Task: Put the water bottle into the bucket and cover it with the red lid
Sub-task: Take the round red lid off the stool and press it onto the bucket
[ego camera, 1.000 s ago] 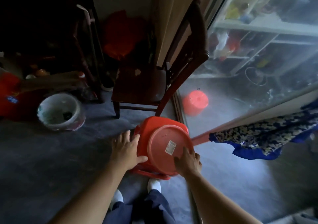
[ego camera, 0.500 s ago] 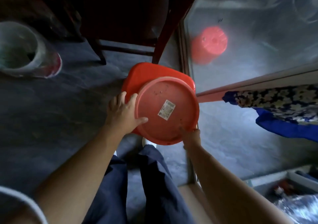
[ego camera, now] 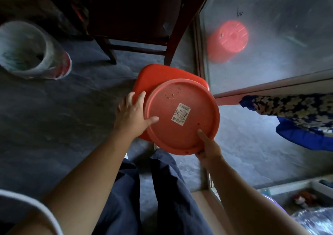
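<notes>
**Both your hands are on the red lid, above the red stool**

So you've got the round red plastic lid (ego camera: 182, 116) held flat in front of you, with the white sticker label (ego camera: 181, 114) facing up at the camera. Your left hand (ego camera: 131, 116) has its grip on the lid's left edge: thumb lying over the top face, the other fingers (ego camera: 139, 97) curled round the rim. Your right hand (ego camera: 209, 149) holds the near right edge, thumb pressed onto the top and the rest tucked underneath where I can't see them. Both grips are closed on the lid.

Right behind and under the lid is a squarish red plastic stool (ego camera: 162, 76) on the grey concrete floor (ego camera: 54, 117); can't tell if the lid touches it or is just above it. Your dark blue trousers (ego camera: 153, 189) fill the bottom middle.

Off to the far left there's a white bucket lined with a plastic bag (ego camera: 30, 48), well apart from the lid. I can't make out the water bottle anywhere, inside the bucket or otherwise. A dark wooden chair (ego camera: 137, 18) stands just beyond the stool. The glass panel (ego camera: 279, 54) on the right shows a reddish round reflection (ego camera: 228, 39), and a blue patterned cloth (ego camera: 297, 115) hangs at the right edge.
</notes>
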